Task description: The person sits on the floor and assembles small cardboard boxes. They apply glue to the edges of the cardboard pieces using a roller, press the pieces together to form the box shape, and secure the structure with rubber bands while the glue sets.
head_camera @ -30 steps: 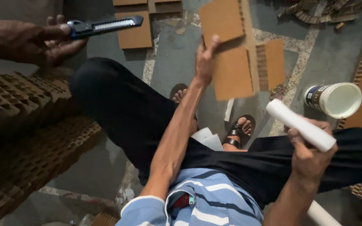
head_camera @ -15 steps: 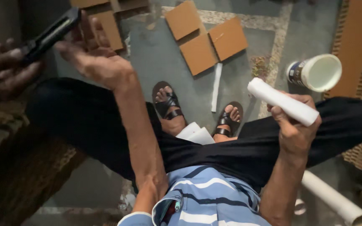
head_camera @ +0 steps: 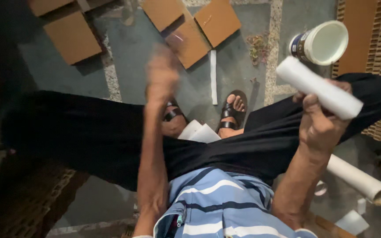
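We see right hand (head_camera: 320, 125) fingers wrapped round white tube (head_camera: 318, 87) | left hand (head_camera: 162, 72) motion-blurred, grip unreadable | tub (head_camera: 320, 43) just beyond tube.

White tub (head_camera: 323, 43) with dark-blue label stands right, beside cardboard.

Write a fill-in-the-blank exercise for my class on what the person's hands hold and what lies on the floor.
1. The right hand grips a white paper ____.
2. The blurred left hand holds ____.
3. The brown cardboard squares lie on the ____.
4. Both feet wear black ____.

Missing words: roll; nothing; floor; sandals
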